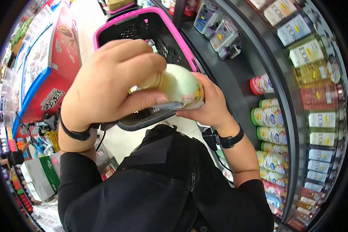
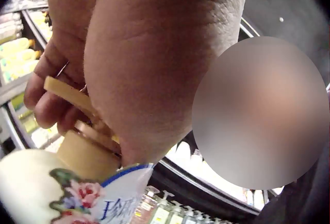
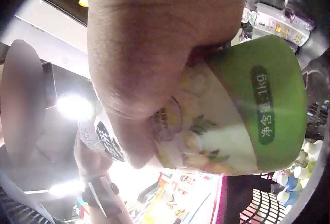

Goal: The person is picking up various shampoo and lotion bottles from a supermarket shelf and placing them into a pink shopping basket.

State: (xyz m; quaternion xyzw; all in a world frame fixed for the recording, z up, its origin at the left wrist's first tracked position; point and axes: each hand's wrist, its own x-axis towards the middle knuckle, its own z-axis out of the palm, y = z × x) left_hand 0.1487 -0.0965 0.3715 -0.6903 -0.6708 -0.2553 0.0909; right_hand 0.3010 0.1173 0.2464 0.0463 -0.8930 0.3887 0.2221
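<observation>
Both hands are on a pale pump bottle (image 1: 179, 83), which lies tilted in front of the chest. My right hand (image 1: 212, 102) grips its body. In the right wrist view, the thumb crosses a fruit-and-flower label beside the green base (image 3: 278, 100), which is printed 1kg. My left hand (image 1: 112, 77) curls round the yellowish pump (image 2: 87, 154) at the bottle's other end, its thumb along the neck. The left wrist view shows pink flowers on the white label near the collar. The left palm hides part of the pump.
Just beyond the hands stands a black shopping basket (image 1: 158, 21) with a pink rim and a few items inside. Dark shelves (image 1: 236, 62) on the right hold rows of bottles (image 1: 272, 116). A red freezer (image 1: 62, 50) with a blue edge stands left, near boxes (image 1: 40, 176).
</observation>
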